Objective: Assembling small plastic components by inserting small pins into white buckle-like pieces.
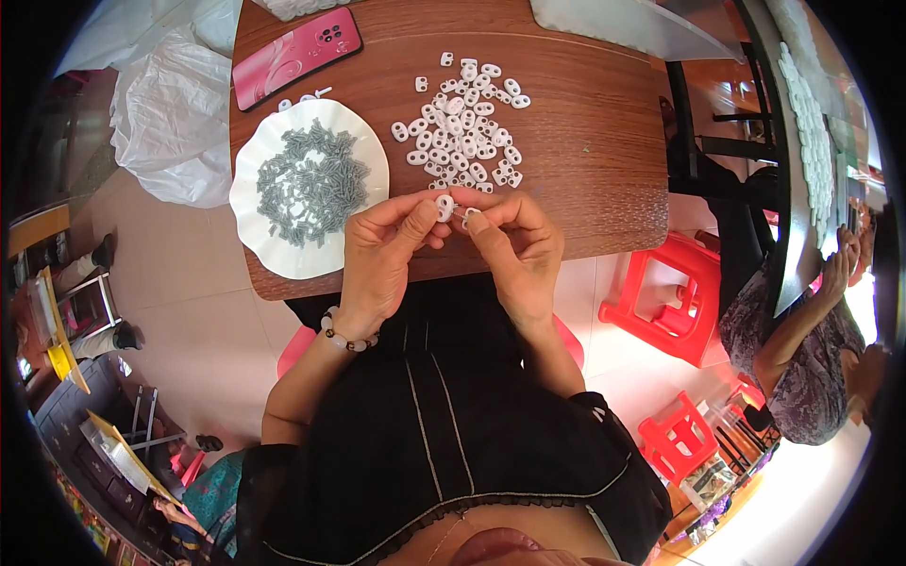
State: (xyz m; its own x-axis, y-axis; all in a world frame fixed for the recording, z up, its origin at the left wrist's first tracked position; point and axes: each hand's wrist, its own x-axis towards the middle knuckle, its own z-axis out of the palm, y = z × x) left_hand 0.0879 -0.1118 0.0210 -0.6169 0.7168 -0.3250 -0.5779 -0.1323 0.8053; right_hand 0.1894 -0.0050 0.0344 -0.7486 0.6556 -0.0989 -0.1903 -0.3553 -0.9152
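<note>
Left hand (387, 247) pinches white piece (444, 205) between thumb and fingers; right hand (519, 247) grips second piece (469, 215) beside it. Plate (294, 265) holds grey bits (316, 184).

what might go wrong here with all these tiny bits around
The white oval piece is small and only pinched in the fingertips of the left hand, so it could slip away.

The loose white pieces lie uncontained just beyond both hands; a brush of the fingers might scatter them.

The scalloped plate of grey pieces sits at the table's left edge, where a bump might spill it.
</note>
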